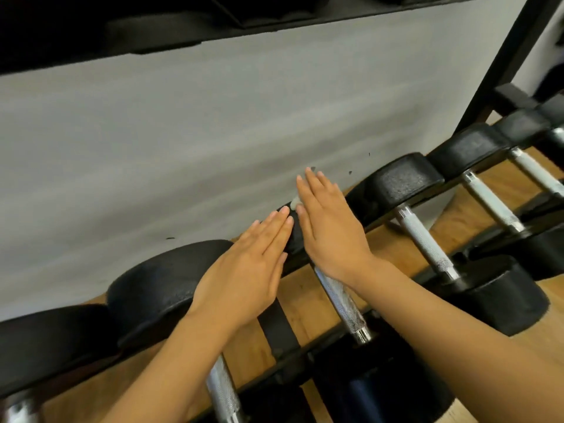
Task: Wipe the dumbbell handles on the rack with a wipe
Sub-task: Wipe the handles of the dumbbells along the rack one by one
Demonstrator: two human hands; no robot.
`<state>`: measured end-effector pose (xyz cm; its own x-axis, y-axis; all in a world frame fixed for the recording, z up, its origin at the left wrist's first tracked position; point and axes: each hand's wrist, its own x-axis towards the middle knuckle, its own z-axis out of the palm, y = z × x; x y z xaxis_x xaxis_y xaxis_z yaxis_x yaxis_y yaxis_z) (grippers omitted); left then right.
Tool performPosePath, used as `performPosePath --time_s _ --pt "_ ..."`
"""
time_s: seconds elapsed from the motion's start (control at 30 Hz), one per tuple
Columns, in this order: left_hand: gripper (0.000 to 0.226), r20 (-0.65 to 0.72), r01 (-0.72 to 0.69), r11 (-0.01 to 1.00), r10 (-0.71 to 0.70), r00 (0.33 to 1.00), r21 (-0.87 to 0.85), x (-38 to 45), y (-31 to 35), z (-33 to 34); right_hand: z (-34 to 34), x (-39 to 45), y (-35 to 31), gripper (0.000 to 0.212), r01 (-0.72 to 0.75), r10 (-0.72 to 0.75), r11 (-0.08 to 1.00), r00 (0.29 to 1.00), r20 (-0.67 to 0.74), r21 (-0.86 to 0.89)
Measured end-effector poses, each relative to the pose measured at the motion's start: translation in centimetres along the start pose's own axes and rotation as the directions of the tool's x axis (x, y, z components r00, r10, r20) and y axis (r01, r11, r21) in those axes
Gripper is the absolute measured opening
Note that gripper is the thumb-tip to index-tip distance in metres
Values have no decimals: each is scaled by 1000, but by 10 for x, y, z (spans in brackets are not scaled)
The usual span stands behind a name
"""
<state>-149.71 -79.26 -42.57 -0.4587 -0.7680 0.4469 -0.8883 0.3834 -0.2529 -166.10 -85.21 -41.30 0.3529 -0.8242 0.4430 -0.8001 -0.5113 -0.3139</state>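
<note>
Both hands lie flat with fingers straight and together, gripping nothing: the right hand (328, 227) stretches over the far head of the middle dumbbell, and the left hand (250, 270) rests just beside it, its fingertips on the same black head. A small pale scrap, probably the wipe (295, 203), peeks out by the right index finger, though the blur makes this hard to confirm; it looks thin, soft and light, a thing that will bunch or slip unless it is wrapped round a bar and pinched. Below the right wrist runs that dumbbell's handle (343, 303), a straight chrome bar with fine knurling, stiff and rough enough to drag on a damp cloth. A second handle (222, 392) emerges under the left forearm, and further ones (424, 239) lie to the right, all slanting the same way. The dumbbells look heavy, with chunky matte black heads of pebbled rubber or cast finish, so they are best left seated on the rack (279, 328) and wiped in place, the wipe closed round the mid-bar and slid from collar to collar. The rack is black metal rails over wooden slats, and a plain grey wall (183, 148) stands behind it. By my judgement no handle is being wiped at this instant.
</note>
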Motion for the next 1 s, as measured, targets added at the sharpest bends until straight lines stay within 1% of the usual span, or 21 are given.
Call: performPosePath --time_s 0.1,0.2,0.27,0.33,0.4,0.43,0.47,0.57,0.63,0.67,0.7,0.77,0.9,0.93,1.0 --pt "51 -29 15 1000 -14 999 17 -4 1 -1 -1 -26 6 56 75 -74 997 997 6 -32" --pt "52 -12 35 999 -35 999 9 -4 0 -3 -4 -57 15 52 171 -170 984 985 14 -55" --pt "52 -21 40 999 -39 999 19 -3 0 -4 -5 -48 12 53 153 -152 986 988 22 -58" --pt "49 -63 59 998 -57 996 27 -4 3 -6 -5 -25 2 59 102 -98 991 994 56 -83" --pt "40 -113 121 991 -114 987 58 -5 5 -9 -3 -4 -8 63 68 -59 991 995 81 -112" --pt "34 -108 159 984 -151 983 75 -5 5 -10 -2 0 -11 63 65 -54 989 995 79 -136" --pt "34 -85 195 978 -189 978 75 -6 4 -12 -2 -3 -11 62 80 -69 983 995 73 -164" --pt "46 2 261 963 -262 965 67 -15 -6 -17 -5 -38 -2 56 240 -225 941 970 87 -237" --pt "43 -3 264 958 -265 964 111 -28 -15 -21 -9 -56 5 54 321 -304 909 947 104 -264" --pt "40 -9 250 959 -251 968 130 -36 -19 -22 -11 -55 5 54 325 -306 911 946 110 -256" --pt "42 -9 238 961 -239 971 145 -43 -21 -24 -11 -50 2 55 307 -287 921 951 116 -239" --pt "53 5 221 961 -225 974 167 -54 -23 -27 -6 -31 -9 60 262 -239 935 963 122 -238" --pt "56 20 193 962 -200 980 191 -62 -23 -28 11 2 -24 62 223 -195 909 974 115 -353" --pt "55 11 194 962 -200 980 190 -63 -24 -27 12 -1 -24 61 214 -188 903 977 105 -373" --pt "55 -5 208 962 -210 978 179 -64 -23 -27 10 -19 -21 58 237 -223 880 971 83 -411"
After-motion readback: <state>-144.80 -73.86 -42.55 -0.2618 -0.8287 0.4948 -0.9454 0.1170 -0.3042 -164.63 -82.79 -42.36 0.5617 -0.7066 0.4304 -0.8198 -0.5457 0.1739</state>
